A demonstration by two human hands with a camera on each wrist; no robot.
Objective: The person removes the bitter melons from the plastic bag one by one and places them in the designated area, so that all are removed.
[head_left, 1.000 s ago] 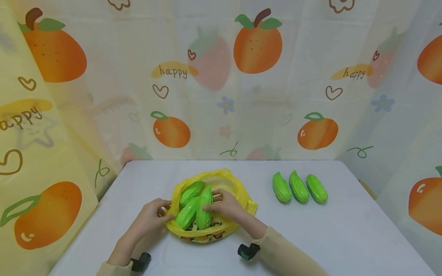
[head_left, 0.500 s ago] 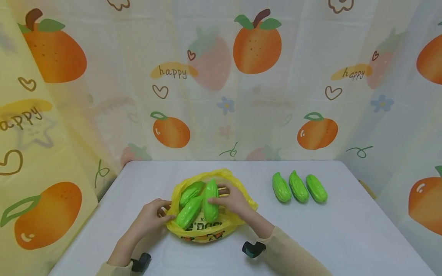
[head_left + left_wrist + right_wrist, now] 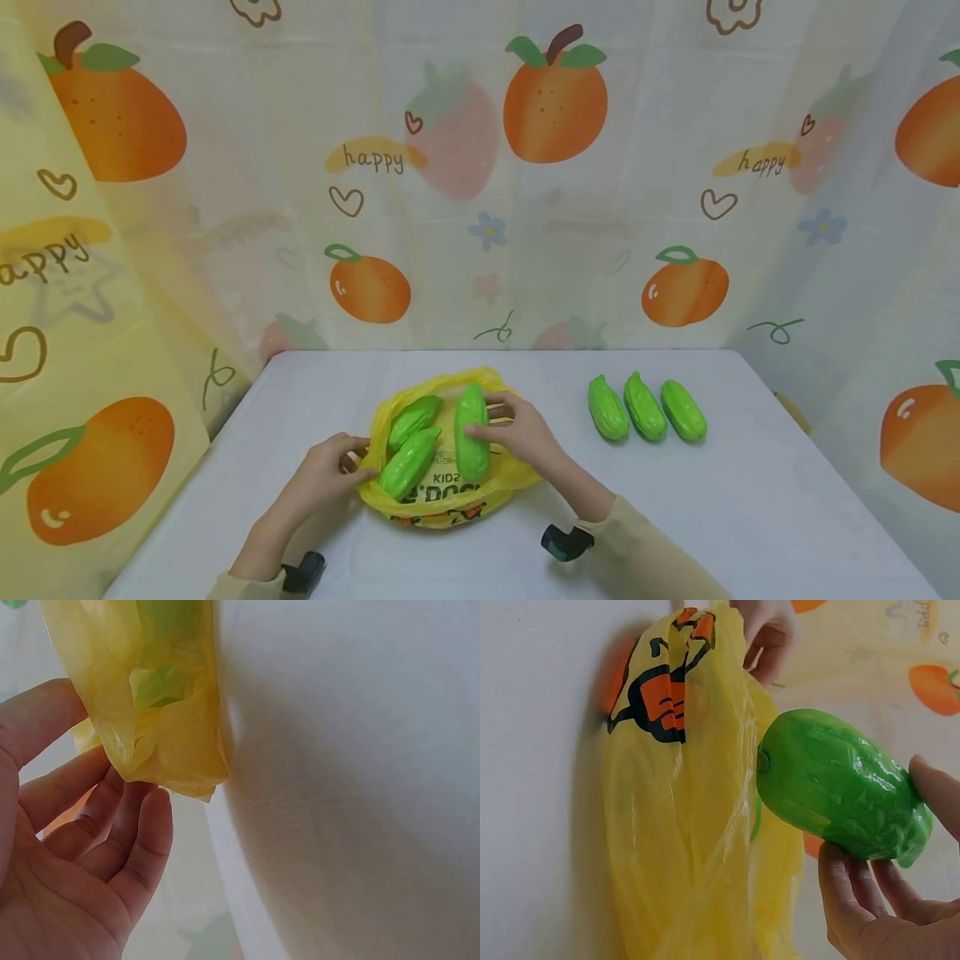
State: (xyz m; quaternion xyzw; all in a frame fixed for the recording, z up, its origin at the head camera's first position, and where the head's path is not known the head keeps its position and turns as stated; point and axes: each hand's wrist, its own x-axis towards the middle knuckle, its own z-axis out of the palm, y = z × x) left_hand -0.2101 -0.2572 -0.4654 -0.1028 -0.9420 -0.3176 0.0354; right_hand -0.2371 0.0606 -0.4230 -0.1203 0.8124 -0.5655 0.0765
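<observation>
A yellow plastic bag (image 3: 498, 492) with its mouth spread open lies on the white table. Two glossy green toy cucumbers (image 3: 408, 462) rest inside it at the left. My left hand (image 3: 326, 471) pinches the bag's left rim between thumb and fingers, as the left wrist view shows. With the thumb on one side and fingertips on the other, my right hand (image 3: 521, 429) grips a third green toy cucumber (image 3: 840, 780). It stands nearly upright over the right part of the bag's mouth. In the right wrist view, its lower end is beside the bag's edge.
Three more green toy cucumbers (image 3: 645, 407) lie side by side on the table (image 3: 750, 517) at the right. A fruit-print curtain (image 3: 450, 292) hangs behind the table and along both sides.
My right hand has lifted its cucumber away from the two others in the bag, moving up and to the right. The left hand stays at the rim.
</observation>
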